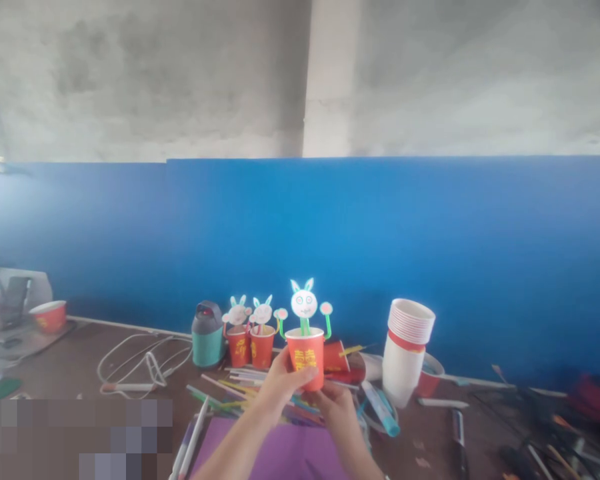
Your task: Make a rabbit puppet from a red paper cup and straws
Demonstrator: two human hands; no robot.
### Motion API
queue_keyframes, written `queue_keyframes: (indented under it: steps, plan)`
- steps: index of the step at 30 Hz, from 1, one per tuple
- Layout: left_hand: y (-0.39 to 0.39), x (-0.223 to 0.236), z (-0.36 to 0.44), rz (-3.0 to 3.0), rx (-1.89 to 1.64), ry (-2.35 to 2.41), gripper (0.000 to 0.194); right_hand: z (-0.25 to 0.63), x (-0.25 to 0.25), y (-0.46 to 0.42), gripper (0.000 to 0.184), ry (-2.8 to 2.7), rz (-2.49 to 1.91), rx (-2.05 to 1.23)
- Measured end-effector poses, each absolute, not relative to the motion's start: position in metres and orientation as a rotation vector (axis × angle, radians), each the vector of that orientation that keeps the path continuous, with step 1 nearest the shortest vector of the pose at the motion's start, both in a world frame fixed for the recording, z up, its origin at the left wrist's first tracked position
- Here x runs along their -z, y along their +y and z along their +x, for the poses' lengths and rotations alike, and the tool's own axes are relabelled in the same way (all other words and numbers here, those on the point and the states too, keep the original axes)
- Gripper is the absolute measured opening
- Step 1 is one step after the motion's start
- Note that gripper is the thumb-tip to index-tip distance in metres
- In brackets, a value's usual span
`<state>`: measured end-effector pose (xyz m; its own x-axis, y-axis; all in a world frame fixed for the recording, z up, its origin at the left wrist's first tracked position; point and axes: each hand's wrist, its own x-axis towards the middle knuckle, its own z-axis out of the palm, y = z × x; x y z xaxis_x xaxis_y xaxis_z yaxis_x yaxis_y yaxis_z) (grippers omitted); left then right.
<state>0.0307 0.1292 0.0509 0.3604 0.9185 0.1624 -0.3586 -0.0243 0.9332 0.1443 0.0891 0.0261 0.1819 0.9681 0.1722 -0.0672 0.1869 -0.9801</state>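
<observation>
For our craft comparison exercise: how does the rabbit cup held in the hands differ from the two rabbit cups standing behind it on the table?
The held rabbit cup is lifted by the left hand and right hand; the two standing rabbit cups rest on the table. Its rabbit rises higher, with green arms spread; theirs sit low. All are red cups with white rabbit heads.

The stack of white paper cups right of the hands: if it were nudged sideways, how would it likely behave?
The stack of white paper cups is tall on a narrow base and already leans, so it would probably tip rather than slide. Being paper, it is likely light. Its upper cups might slip apart, and fallen cups could roll into the marker beside it.
</observation>
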Motion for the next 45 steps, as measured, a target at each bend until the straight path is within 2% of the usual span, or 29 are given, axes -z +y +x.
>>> queue_keyframes:
  steps: [6, 10, 18, 31, 36, 45]
  plan:
    - [0.127, -0.076, 0.027, 1.193, -1.173, 0.607, 0.053, 0.140, -0.017, 0.090, 0.044, -1.054, -1.046, -1.121]
    - [0.125, -0.089, 0.024, 1.217, -1.175, 0.600, 0.046, 0.138, -0.019, 0.089, 0.044, -1.091, -1.052, -1.078]
    - [0.125, -0.055, 0.033, 1.188, -1.137, 0.619, 0.059, 0.147, -0.027, 0.090, 0.041, -1.057, -1.114, -0.978]
    - [0.127, -0.083, 0.025, 1.194, -1.212, 0.600, 0.050, 0.141, -0.023, 0.086, 0.047, -1.196, -1.151, -0.846]
    - [0.129, -0.073, 0.027, 1.200, -1.209, 0.604, 0.052, 0.143, -0.017, 0.089, 0.045, -1.122, -1.106, -0.965]
    - [0.129, -0.050, 0.028, 1.208, -1.119, 0.550, 0.060, 0.153, -0.022, 0.091, 0.035, -1.194, -1.086, -0.983]
